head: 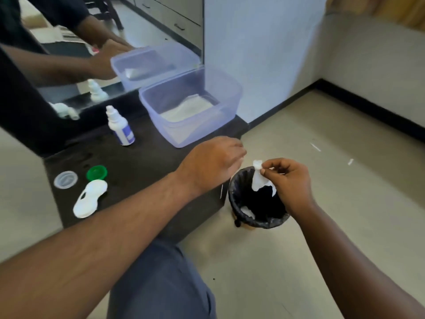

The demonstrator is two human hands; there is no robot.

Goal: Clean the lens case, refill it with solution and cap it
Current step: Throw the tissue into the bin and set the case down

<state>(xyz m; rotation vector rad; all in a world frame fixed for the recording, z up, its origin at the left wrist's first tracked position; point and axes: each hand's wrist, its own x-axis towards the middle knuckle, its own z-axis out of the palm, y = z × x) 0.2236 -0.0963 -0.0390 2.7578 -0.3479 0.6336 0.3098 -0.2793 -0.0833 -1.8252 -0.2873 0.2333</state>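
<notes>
The white lens case (90,198) lies on the dark table (138,166) at the left, with a green cap (96,172) and a clear cap (65,179) beside it. A white solution bottle (120,126) with a blue label stands farther back. My right hand (287,180) pinches a crumpled white tissue (258,177) above the black-lined bin (257,203). My left hand (213,162) hovers over the table's right edge with its fingers curled; whether they pinch anything is hidden from me.
A clear bluish plastic tub (190,107) holding white tissues stands at the back of the table against a mirror (80,42). The bin sits on the beige floor (322,146) right of the table. My knee (161,272) is below.
</notes>
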